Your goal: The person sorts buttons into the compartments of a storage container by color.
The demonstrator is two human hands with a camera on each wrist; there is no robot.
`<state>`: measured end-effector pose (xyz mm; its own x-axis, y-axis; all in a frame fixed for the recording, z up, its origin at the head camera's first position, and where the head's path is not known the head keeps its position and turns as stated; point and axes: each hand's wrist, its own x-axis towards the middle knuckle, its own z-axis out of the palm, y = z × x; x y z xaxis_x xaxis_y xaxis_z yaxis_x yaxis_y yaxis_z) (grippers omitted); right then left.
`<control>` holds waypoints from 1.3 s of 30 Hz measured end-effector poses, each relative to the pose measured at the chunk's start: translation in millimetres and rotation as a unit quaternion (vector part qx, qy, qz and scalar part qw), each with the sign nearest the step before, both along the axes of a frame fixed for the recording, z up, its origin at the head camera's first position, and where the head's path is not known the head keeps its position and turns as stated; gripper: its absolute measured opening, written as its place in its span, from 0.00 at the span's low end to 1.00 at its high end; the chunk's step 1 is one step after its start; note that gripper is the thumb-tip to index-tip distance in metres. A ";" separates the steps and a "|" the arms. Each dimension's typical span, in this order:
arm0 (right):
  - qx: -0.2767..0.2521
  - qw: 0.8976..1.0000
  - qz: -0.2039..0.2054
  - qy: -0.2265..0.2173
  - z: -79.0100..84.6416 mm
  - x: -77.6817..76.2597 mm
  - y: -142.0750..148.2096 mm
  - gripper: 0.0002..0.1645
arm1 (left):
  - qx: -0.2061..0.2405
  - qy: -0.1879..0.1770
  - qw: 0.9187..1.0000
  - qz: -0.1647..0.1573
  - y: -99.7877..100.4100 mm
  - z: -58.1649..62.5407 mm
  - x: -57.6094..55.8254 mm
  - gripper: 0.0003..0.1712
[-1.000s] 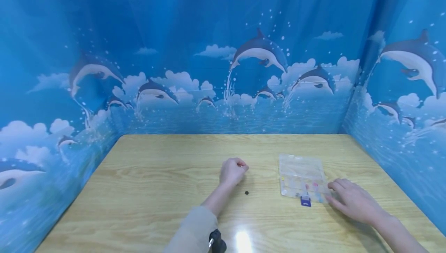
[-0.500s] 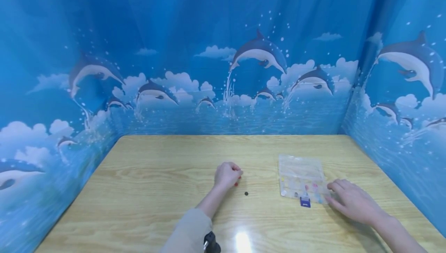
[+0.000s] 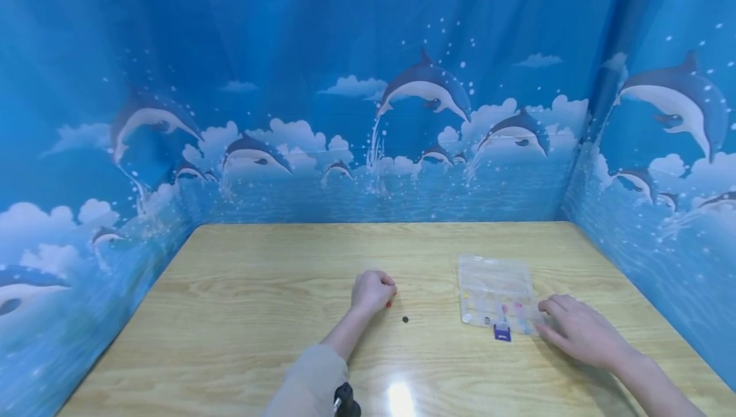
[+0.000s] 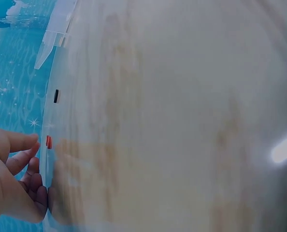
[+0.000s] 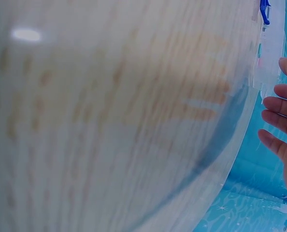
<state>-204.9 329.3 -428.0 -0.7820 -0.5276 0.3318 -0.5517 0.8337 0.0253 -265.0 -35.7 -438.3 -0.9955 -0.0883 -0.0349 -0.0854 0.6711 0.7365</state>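
My left hand [image 3: 372, 290] is low over the middle of the table, thumb and fingertips drawn close together. Beside those fingertips a small red piece [image 4: 49, 141] shows in the left wrist view; whether the fingers pinch it or another red bit is unclear. A small black disc [image 3: 405, 319] lies on the table to the right of this hand. Further right is a clear plastic compartment box [image 3: 496, 276], lid folded back, with small coloured bits inside and a purple-blue clasp [image 3: 502, 332]. My right hand [image 3: 581, 331] has relaxed fingers at the box's right edge.
The wooden table [image 3: 259, 315] ends at a blue dolphin-print curtain [image 3: 287, 85] at the back and sides. A black strap fitting [image 3: 346, 401] sits at the left sleeve. Light glares off the table's near part.
My left hand has moved a little left and toward me, and red at its fingertips has become visible by the table. The right hand and box stay put.
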 end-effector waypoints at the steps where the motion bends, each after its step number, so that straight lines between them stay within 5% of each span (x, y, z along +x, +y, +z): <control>1: 0.000 1.000 0.000 0.001 0.1 -0.2 0.1 0.19 | 0.002 0.000 1.000 -0.001 -0.4 -0.6 -0.2 0.03; 19: 0.005 1.000 0.010 0.006 -1.9 -2.2 1.7 0.19 | -0.044 -0.019 0.999 -0.018 -0.4 -2.3 -2.4 0.02; 27: 0.002 1.000 0.007 0.013 -2.0 -0.8 0.8 0.19 | -0.077 -0.015 0.997 0.000 4.0 -3.2 -1.4 0.07; 39: 0.004 1.000 0.010 0.022 -1.5 -0.4 0.3 0.18 | -0.047 -0.023 0.999 -0.016 -3.3 -2.7 -3.2 0.07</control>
<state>-205.4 329.6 -429.5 -0.7562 -0.5449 0.3624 -0.5658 0.8226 0.0562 -268.2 -38.9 -441.0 -0.9953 -0.0622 -0.0739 -0.0957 0.7398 0.6660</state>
